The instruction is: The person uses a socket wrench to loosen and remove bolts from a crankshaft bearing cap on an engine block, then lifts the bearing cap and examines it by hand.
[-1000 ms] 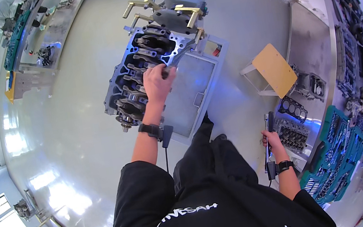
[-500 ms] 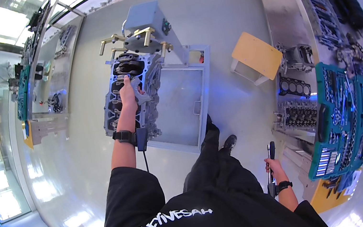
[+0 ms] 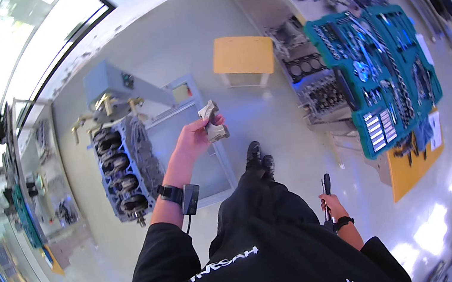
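My left hand (image 3: 193,139) is closed on a grey metal bearing cap (image 3: 216,131) with a half-round cutout, raised in front of me, apart from the engine. To its left an engine block (image 3: 145,158) hangs on a stand (image 3: 113,83), its crankshaft (image 3: 116,164) showing along the open side. Low at my right side, my right hand (image 3: 332,207) grips a ratchet wrench (image 3: 327,184) with a dark handle, pointing upward. Part of the wrench's lower end is hidden by the hand and wrist.
A yellow-topped stool (image 3: 243,55) stands ahead. On the right, an open green tool case (image 3: 360,122) lies on a bench beside a cylinder head (image 3: 324,96) and other engine parts. The stand's grey base frame (image 3: 225,168) lies on the floor ahead of my feet.
My left hand has come away from the engine block to the right, now with the bearing cap in it. My view has turned right. The right hand still holds the wrench.
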A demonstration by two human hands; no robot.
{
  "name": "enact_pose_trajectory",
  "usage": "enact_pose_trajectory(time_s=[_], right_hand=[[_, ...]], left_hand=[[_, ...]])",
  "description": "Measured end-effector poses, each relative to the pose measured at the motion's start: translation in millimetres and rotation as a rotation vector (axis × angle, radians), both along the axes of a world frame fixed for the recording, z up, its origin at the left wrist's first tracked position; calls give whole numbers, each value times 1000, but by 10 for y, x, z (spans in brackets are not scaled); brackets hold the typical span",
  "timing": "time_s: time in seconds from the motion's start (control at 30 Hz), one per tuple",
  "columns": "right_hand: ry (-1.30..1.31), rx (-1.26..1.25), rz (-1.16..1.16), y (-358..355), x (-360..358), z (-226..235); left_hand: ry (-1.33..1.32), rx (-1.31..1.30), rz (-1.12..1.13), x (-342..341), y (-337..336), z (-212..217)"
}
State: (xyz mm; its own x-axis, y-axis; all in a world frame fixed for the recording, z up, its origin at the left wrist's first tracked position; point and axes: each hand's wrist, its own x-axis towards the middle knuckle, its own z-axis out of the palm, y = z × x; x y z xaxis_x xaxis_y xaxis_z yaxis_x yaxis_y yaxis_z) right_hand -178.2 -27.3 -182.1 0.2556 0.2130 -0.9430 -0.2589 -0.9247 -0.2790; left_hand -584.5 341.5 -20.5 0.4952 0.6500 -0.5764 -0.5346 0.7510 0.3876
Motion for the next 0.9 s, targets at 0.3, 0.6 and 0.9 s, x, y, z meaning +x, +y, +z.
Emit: enact_pose_trajectory(time_s=[0.3, 0.6, 0.9], right_hand=[[14, -6, -259, -354, -264, 163], [12, 106, 247, -563, -755, 310], [35, -103, 345, 333, -804, 195]], left_hand=[[-639, 9, -102, 1288, 78, -19], [-549, 107, -66, 735, -343, -13], [-361, 92, 336, -1024, -1541, -101]])
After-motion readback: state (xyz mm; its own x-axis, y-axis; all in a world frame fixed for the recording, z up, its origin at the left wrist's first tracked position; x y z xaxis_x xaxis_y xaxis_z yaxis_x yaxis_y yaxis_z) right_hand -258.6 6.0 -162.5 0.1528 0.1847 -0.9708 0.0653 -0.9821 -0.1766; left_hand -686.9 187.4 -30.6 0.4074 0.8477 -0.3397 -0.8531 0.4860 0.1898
